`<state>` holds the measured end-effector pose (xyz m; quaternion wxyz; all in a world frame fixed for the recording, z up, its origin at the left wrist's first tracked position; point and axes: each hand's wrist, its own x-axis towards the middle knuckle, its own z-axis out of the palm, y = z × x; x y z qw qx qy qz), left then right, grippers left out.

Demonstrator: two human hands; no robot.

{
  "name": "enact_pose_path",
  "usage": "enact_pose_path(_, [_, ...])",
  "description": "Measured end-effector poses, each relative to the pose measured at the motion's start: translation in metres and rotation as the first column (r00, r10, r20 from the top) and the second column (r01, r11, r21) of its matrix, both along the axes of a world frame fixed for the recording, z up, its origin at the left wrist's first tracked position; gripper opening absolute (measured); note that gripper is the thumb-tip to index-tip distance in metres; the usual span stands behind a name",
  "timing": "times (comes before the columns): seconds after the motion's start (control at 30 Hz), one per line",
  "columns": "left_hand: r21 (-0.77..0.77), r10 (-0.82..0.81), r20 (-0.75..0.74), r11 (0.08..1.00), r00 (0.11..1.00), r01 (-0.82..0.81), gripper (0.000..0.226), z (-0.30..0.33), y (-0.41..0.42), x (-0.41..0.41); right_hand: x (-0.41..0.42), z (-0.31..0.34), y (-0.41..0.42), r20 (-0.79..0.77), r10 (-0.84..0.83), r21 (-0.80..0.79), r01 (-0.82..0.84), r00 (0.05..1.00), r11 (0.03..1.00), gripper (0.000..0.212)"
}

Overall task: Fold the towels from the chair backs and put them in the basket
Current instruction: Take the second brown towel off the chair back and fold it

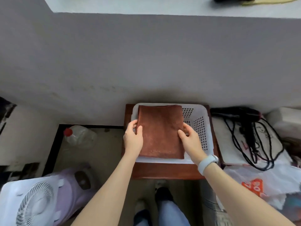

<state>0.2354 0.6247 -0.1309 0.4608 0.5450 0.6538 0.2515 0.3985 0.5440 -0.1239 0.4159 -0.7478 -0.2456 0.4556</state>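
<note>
A folded rust-brown towel [160, 132] lies flat over the white perforated basket [201, 126], covering its left and middle part. The basket stands on a dark red wooden stool [162, 171] against the wall. My left hand [133, 139] grips the towel's left edge, thumb on top. My right hand [190, 138] grips the right edge, thumb on top, with a pale watch band on that wrist. Whether the towel rests on the basket floor or is held just above it is hidden.
A black hair dryer [236, 111] with tangled cord lies on a bag to the right, above a white plastic bag [267, 181]. On the left floor stand a clear bottle with red cap [76, 134], a white fan [32, 203] and a lilac object [71, 185]. A grey wall [146, 62] rises behind.
</note>
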Motion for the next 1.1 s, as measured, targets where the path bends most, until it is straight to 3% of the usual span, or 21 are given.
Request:
enact_pose_path(0.07, [-0.019, -0.004, -0.121, 1.000, 0.993, 0.001, 0.035, -0.012, 0.005, 0.008, 0.010, -0.015, 0.010, -0.002, 0.027, -0.052, -0.027, 1.000, 0.998, 0.039])
enact_pose_path(0.13, [-0.005, -0.040, -0.355, 0.999, 0.934, 0.041, 0.041, -0.017, 0.002, 0.015, 0.015, -0.026, 0.014, 0.007, 0.061, -0.142, -0.060, 0.998, 0.988, 0.044])
enact_pose_path(0.2, [0.074, -0.074, -0.543, 0.988, 0.836, 0.135, 0.044, -0.017, -0.006, 0.022, 0.013, -0.029, 0.012, 0.208, 0.095, -0.218, -0.049, 0.974, 0.975, 0.048])
enact_pose_path(0.27, [0.196, -0.071, -0.619, 0.950, 0.782, 0.242, 0.045, -0.017, -0.012, 0.027, 0.006, -0.024, 0.006, 0.562, 0.120, -0.134, -0.054, 0.818, 0.990, 0.046])
enact_pose_path(0.33, [0.305, -0.101, -0.614, 0.884, 0.782, 0.354, 0.043, -0.021, -0.008, 0.031, -0.003, -0.021, 0.010, 0.790, 0.137, -0.005, -0.217, 0.598, 0.976, 0.045])
enact_pose_path(0.4, [0.331, -0.213, -0.630, 0.796, 0.747, 0.506, 0.045, -0.031, 0.002, 0.033, -0.009, -0.030, 0.024, 0.877, 0.235, -0.046, -0.413, 0.419, 0.909, 0.051])
enact_pose_path(0.47, [0.233, -0.345, -0.638, 0.765, 0.688, 0.600, 0.052, -0.042, 0.013, 0.035, -0.011, -0.041, 0.040, 0.868, 0.367, -0.173, -0.490, 0.334, 0.854, 0.052])
enact_pose_path(0.53, [0.119, -0.432, -0.634, 0.765, 0.641, 0.633, 0.058, -0.057, 0.017, 0.033, -0.007, -0.058, 0.045, 0.819, 0.475, -0.282, -0.495, 0.321, 0.822, 0.052])
enact_pose_path(0.63, [0.079, -0.426, -0.682, 0.765, 0.594, 0.639, 0.058, -0.076, 0.011, 0.030, 0.003, -0.082, 0.039, 0.797, 0.530, -0.349, -0.497, 0.287, 0.794, 0.054])
enact_pose_path(0.8, [0.109, -0.347, -0.748, 0.776, 0.565, 0.621, 0.061, -0.088, 0.010, 0.035, 0.006, -0.098, 0.040, 0.802, 0.528, -0.338, -0.516, 0.279, 0.787, 0.056])
enact_pose_path(1.1, [0.044, -0.422, -0.740, 0.748, 0.525, 0.663, 0.059, -0.055, 0.018, 0.030, 0.006, -0.052, 0.049, 0.724, 0.583, -0.321, -0.568, 0.368, 0.758, 0.051])
